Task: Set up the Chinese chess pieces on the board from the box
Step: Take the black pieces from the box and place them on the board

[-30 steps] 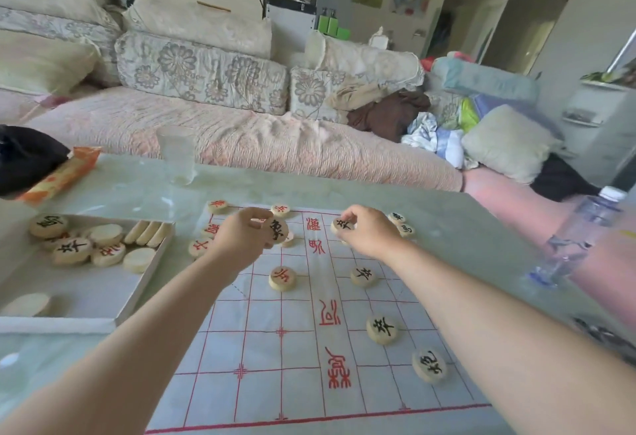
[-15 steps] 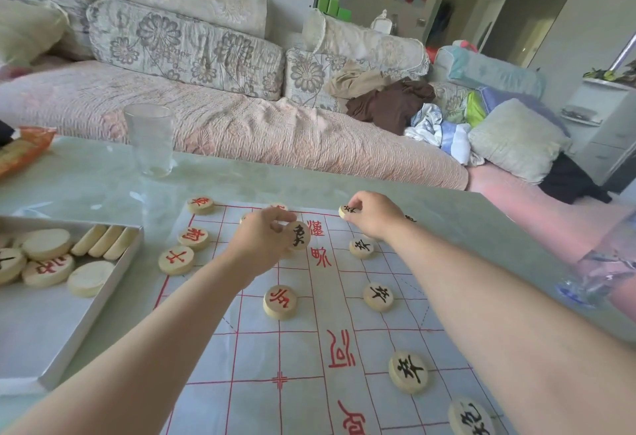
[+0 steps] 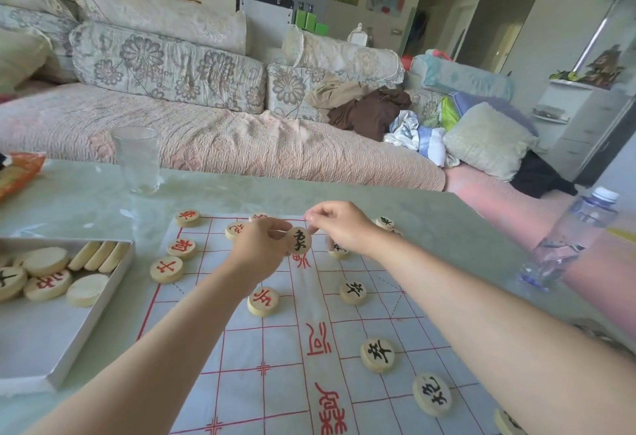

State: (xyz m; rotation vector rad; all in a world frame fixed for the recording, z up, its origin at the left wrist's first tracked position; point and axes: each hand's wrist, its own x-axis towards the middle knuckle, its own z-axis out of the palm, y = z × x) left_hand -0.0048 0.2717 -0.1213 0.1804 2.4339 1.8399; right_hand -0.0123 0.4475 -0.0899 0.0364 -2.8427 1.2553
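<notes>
The white paper board [image 3: 275, 348] with red lines lies on the table. Round wooden pieces sit on it: red-lettered ones [image 3: 166, 268] at the far left, black-lettered ones [image 3: 377, 354] toward the right. My left hand [image 3: 261, 249] holds a black-lettered piece [image 3: 298, 241] upright above the board's far middle. My right hand [image 3: 344, 228] hovers just right of it, fingertips pinched together at the board's far edge; I cannot see what they pinch. A black piece [image 3: 339, 250] lies under that hand. The open white box [image 3: 86, 324] at left holds several pieces.
A clear drinking glass [image 3: 137, 159] stands beyond the board at the left. A plastic water bottle [image 3: 568, 242] stands near the table's right edge. An orange packet [image 3: 17, 173] lies at the far left. A sofa with cushions and clothes runs behind the table.
My left hand has lifted the black-lettered piece slightly and brought it close to my right hand. The piece seen earlier at my right fingertips no longer shows. The view has tilted upward.
</notes>
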